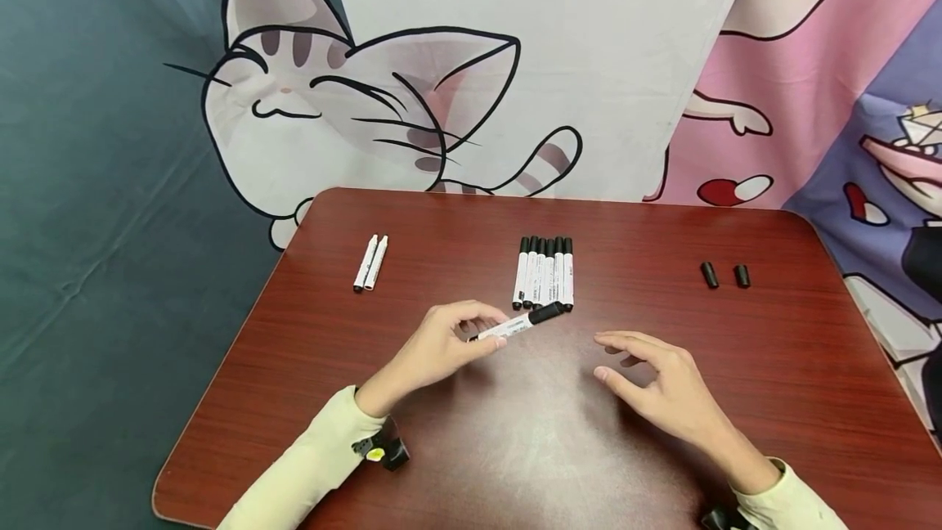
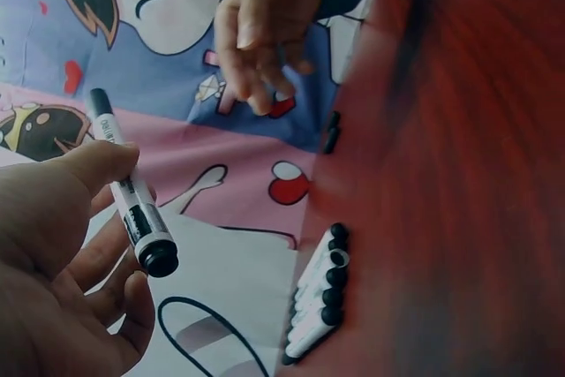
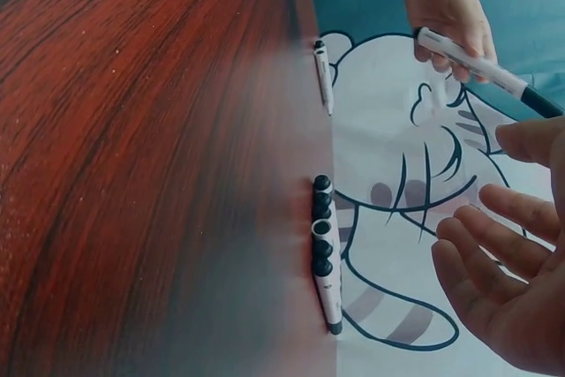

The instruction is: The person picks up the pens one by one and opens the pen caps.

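Though slim, blunt-ended cyl. marker [image 2: 139, 207]

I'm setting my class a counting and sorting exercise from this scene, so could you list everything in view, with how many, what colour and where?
Held marker: one, white with black cap, in the left hand
Capped markers: six, white with black caps, side by side at the table's middle
Uncapped markers: two, white, far left on the table
Loose caps: two, black, far right on the table
Table: one, reddish brown, under everything
Printed backdrop: number of pieces unclear; teal, white, pink and blue-violet, behind the table
Wrist devices: two, black, one at each wrist
Sleeves: two, pale yellow-green, on both arms
Left hand: one, bare, pinching the held marker
Right hand: one, bare, holding nothing, right of the held marker
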The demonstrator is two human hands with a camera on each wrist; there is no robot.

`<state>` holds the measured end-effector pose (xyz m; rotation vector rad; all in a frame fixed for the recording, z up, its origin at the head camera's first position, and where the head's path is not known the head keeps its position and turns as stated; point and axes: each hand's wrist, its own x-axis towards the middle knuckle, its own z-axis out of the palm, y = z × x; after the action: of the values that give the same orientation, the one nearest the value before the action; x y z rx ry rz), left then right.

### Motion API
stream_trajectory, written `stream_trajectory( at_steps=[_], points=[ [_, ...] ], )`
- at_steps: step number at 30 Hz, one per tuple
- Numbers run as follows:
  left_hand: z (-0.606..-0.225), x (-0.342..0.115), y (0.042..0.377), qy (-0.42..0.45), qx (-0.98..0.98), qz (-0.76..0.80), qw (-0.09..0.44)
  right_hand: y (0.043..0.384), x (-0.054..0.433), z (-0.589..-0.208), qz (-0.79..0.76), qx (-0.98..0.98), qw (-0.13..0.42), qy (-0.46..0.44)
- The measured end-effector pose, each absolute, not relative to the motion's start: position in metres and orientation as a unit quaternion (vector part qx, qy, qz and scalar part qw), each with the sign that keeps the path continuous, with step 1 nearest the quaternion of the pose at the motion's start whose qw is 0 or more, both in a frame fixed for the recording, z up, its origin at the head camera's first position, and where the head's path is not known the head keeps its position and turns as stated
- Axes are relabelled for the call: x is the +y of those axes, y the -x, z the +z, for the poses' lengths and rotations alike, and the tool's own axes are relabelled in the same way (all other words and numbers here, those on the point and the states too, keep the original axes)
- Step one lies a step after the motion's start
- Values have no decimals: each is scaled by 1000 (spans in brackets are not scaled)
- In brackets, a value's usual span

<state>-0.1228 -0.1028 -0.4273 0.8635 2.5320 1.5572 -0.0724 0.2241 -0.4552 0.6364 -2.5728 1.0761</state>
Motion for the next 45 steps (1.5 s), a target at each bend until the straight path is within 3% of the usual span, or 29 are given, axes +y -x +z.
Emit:
stream_trajectory(
  at_steps=[17, 30, 37, 45],
  points=[
    [-458, -92, 104, -353, 810, 468, 28, 73, 213, -438, 368, -867, 123, -312],
    [-459, -91, 102, -368, 817, 444, 22, 83, 196, -429, 372, -786, 208, -448],
    [-460, -89, 102, -367, 821, 437, 29, 84, 193, -429, 373, -779, 212, -458],
    [-459, -86, 99, -390, 835, 387, -5, 83, 192, -431, 367, -791, 213, -440]
  ],
)
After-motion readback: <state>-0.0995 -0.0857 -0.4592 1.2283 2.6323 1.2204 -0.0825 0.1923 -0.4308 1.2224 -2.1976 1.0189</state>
